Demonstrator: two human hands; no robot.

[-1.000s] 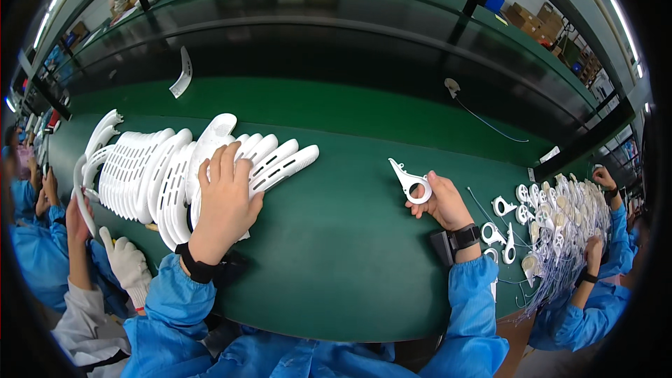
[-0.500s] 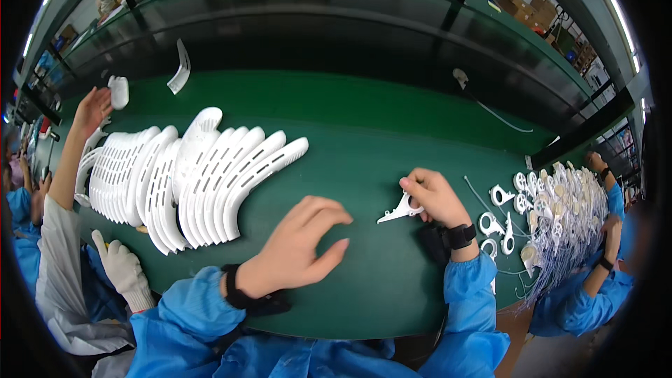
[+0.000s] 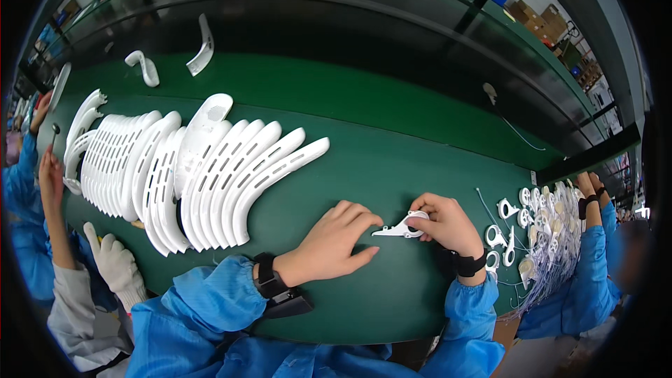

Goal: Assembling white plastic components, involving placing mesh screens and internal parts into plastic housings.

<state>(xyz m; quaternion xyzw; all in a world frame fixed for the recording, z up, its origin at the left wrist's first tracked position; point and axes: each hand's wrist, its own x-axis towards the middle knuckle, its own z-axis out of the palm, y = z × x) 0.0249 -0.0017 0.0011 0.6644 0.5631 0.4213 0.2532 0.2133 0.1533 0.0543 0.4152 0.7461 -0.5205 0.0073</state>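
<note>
My right hand [image 3: 448,222] pinches a white plastic part [image 3: 402,228] by its round, ring-like end. The part's narrow tip points left, over the green table. My left hand [image 3: 334,239] reaches toward that tip, palm down. Its thumb and fingers are apart on either side of the tip, and nothing is in its grasp. Right of my right hand lie several loose white ring-shaped parts [image 3: 495,236] of a similar kind. Black bands circle both my wrists.
A long row of curved white slotted shells [image 3: 231,175] fills the table's left side. Several white parts with trailing cords [image 3: 553,238] are heaped at the right, beside another person's arms [image 3: 591,238]. A gloved hand [image 3: 115,262] is at the lower left. A single shell [image 3: 203,49] rests at the back.
My left hand has moved right, close to the part's tip. My right hand has turned the part to lie nearly level. At the left, a person's arm has drawn back from the far shells.
</note>
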